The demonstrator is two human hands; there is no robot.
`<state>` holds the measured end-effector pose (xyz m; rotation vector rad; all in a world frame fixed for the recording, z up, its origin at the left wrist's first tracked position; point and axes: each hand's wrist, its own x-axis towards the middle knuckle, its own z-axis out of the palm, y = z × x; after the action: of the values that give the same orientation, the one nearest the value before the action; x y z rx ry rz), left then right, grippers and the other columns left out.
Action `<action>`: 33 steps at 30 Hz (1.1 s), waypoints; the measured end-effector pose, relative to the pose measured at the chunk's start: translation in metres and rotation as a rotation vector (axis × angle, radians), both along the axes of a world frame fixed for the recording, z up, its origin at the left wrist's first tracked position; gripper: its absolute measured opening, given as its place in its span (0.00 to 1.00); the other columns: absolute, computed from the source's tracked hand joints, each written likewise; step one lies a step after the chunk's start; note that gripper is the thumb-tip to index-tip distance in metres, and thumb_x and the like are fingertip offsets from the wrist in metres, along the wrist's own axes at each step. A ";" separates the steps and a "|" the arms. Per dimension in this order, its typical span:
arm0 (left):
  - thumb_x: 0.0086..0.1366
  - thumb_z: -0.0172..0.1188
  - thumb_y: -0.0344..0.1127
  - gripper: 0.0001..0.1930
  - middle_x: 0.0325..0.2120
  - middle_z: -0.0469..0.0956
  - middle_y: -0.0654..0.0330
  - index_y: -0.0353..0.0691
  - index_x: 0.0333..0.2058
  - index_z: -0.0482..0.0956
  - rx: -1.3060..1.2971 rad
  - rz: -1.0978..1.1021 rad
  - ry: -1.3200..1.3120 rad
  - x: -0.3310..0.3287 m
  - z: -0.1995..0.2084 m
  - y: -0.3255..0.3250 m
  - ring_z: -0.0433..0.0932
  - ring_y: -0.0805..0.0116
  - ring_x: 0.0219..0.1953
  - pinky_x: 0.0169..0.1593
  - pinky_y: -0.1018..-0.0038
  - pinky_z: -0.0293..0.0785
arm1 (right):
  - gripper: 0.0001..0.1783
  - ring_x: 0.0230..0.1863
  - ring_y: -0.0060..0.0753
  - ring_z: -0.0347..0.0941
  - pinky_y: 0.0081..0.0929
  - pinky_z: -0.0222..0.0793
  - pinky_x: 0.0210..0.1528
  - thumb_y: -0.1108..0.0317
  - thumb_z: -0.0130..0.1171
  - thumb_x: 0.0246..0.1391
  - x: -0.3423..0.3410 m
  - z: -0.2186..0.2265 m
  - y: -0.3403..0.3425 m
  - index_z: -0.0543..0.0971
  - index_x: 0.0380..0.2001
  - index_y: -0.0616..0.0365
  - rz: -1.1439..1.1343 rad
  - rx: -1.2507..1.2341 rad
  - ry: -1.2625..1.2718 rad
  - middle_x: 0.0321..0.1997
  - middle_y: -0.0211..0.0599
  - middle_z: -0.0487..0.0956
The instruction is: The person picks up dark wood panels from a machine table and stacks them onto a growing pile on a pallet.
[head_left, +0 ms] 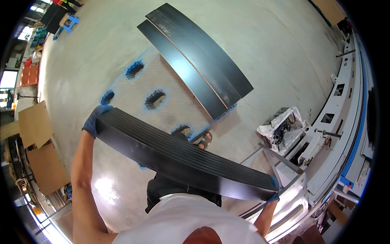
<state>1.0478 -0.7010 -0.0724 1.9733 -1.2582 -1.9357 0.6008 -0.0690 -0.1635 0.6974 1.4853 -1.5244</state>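
A stack of several long black boards [183, 160] spans the front of my body, its layered edges facing up and away from me. At its left end my left hand [94, 121], in a dark blue glove, is closed round the corner. My right hand [274, 191], gloved in the same blue, grips the right end; its fingers are partly hidden by the boards. Beyond the stack, more dark boards [195, 53] lie side by side on a low grey platform [134, 91] with blue edges and several dark, ragged-edged openings.
At the right stand a metal frame [284, 164] and a long white machine [345, 118]. A plastic-wrapped bundle [281, 128] rests on the floor beside the machine. Cardboard sheets [46, 168] lean at the left. A blue stool [70, 22] and a person [65, 3] are far left.
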 end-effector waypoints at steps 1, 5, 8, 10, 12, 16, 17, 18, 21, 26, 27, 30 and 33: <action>0.61 0.53 0.36 0.11 0.22 0.77 0.64 0.35 0.29 0.79 0.000 -0.037 -0.030 -0.002 0.001 -0.008 0.75 0.76 0.24 0.32 0.78 0.71 | 0.16 0.36 0.37 0.77 0.30 0.72 0.42 0.63 0.45 0.56 0.002 -0.003 -0.007 0.79 0.35 0.63 -0.006 -0.021 -0.020 0.35 0.42 0.80; 0.59 0.55 0.36 0.10 0.23 0.77 0.65 0.35 0.30 0.80 -0.033 -0.082 -0.067 -0.023 0.012 -0.037 0.74 0.77 0.24 0.32 0.79 0.70 | 0.16 0.38 0.37 0.76 0.29 0.72 0.44 0.64 0.44 0.56 0.018 0.002 -0.042 0.78 0.37 0.63 -0.039 0.058 -0.051 0.36 0.43 0.80; 0.59 0.56 0.37 0.11 0.24 0.77 0.65 0.34 0.31 0.80 -0.056 -0.106 -0.019 -0.022 -0.013 -0.076 0.74 0.77 0.25 0.33 0.78 0.71 | 0.17 0.39 0.39 0.76 0.31 0.72 0.47 0.66 0.41 0.58 0.027 -0.060 -0.015 0.77 0.39 0.65 0.128 -0.169 0.032 0.38 0.43 0.80; 0.59 0.55 0.38 0.11 0.25 0.77 0.67 0.36 0.32 0.80 -0.374 -0.401 0.070 0.008 -0.072 -0.119 0.74 0.78 0.27 0.35 0.79 0.71 | 0.19 0.41 0.39 0.76 0.32 0.71 0.48 0.66 0.39 0.58 0.039 -0.090 -0.009 0.76 0.41 0.67 0.129 -0.139 0.010 0.40 0.43 0.79; 0.60 0.54 0.37 0.10 0.26 0.77 0.67 0.38 0.33 0.80 0.059 -0.110 -0.063 -0.035 -0.075 -0.147 0.74 0.78 0.28 0.35 0.79 0.71 | 0.19 0.43 0.37 0.75 0.31 0.69 0.50 0.64 0.39 0.59 0.061 -0.100 -0.036 0.75 0.42 0.63 0.088 -0.125 -0.041 0.43 0.42 0.78; 0.60 0.55 0.40 0.11 0.26 0.78 0.65 0.39 0.32 0.80 0.085 -0.345 0.056 -0.037 -0.164 -0.216 0.75 0.76 0.27 0.35 0.77 0.72 | 0.16 0.43 0.34 0.74 0.31 0.69 0.49 0.66 0.42 0.58 0.085 -0.151 -0.076 0.75 0.42 0.61 0.817 0.211 0.327 0.42 0.38 0.78; 0.60 0.55 0.40 0.11 0.26 0.78 0.65 0.39 0.32 0.80 0.103 -0.354 0.039 -0.045 -0.184 -0.233 0.75 0.76 0.27 0.35 0.77 0.72 | 0.14 0.43 0.33 0.74 0.30 0.69 0.48 0.67 0.45 0.57 0.093 -0.169 -0.086 0.76 0.41 0.60 0.907 0.266 0.395 0.42 0.38 0.78; 0.59 0.56 0.41 0.12 0.27 0.78 0.63 0.39 0.32 0.80 0.128 -0.315 -0.046 -0.055 -0.210 -0.248 0.75 0.75 0.27 0.35 0.77 0.72 | 0.12 0.43 0.32 0.74 0.28 0.69 0.47 0.69 0.48 0.55 0.101 -0.186 -0.095 0.76 0.40 0.59 0.977 0.298 0.428 0.42 0.37 0.79; 0.57 0.59 0.44 0.14 0.29 0.79 0.59 0.39 0.35 0.80 0.304 -0.153 -0.100 -0.088 -0.270 -0.285 0.77 0.70 0.27 0.35 0.74 0.74 | 0.11 0.43 0.31 0.74 0.27 0.69 0.47 0.69 0.53 0.53 0.119 -0.222 -0.131 0.77 0.39 0.58 1.139 0.393 0.448 0.42 0.36 0.79; 0.53 0.61 0.48 0.18 0.31 0.80 0.61 0.43 0.38 0.80 0.142 -0.335 -0.150 -0.087 -0.407 -0.370 0.77 0.72 0.30 0.39 0.73 0.74 | 0.16 0.46 0.34 0.73 0.28 0.68 0.51 0.65 0.51 0.56 0.144 -0.344 -0.163 0.74 0.45 0.62 0.654 0.351 0.141 0.46 0.38 0.77; 0.51 0.61 0.49 0.19 0.32 0.80 0.62 0.46 0.40 0.81 0.101 -0.430 -0.134 -0.084 -0.424 -0.380 0.77 0.73 0.32 0.40 0.73 0.74 | 0.19 0.45 0.37 0.73 0.31 0.68 0.51 0.62 0.49 0.58 0.147 -0.361 -0.177 0.72 0.49 0.63 0.326 0.329 0.046 0.46 0.40 0.76; 0.49 0.63 0.43 0.12 0.29 0.79 0.59 0.46 0.33 0.82 0.083 -0.263 -0.199 -0.122 -0.442 -0.385 0.76 0.65 0.28 0.35 0.70 0.73 | 0.20 0.45 0.36 0.72 0.31 0.68 0.51 0.62 0.50 0.57 0.163 -0.405 -0.205 0.72 0.49 0.63 0.414 0.312 0.138 0.46 0.38 0.76; 0.51 0.61 0.40 0.11 0.31 0.79 0.59 0.45 0.34 0.82 -0.028 -0.342 -0.029 -0.090 -0.500 -0.423 0.76 0.65 0.29 0.36 0.68 0.73 | 0.21 0.46 0.37 0.72 0.33 0.67 0.51 0.59 0.49 0.57 0.167 -0.447 -0.245 0.72 0.49 0.62 0.373 0.262 0.113 0.47 0.38 0.76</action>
<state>0.9583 -1.1236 -0.5721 1.8788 -1.7168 -2.0195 0.7682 -0.3144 -0.6109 0.4524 1.8068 -1.1121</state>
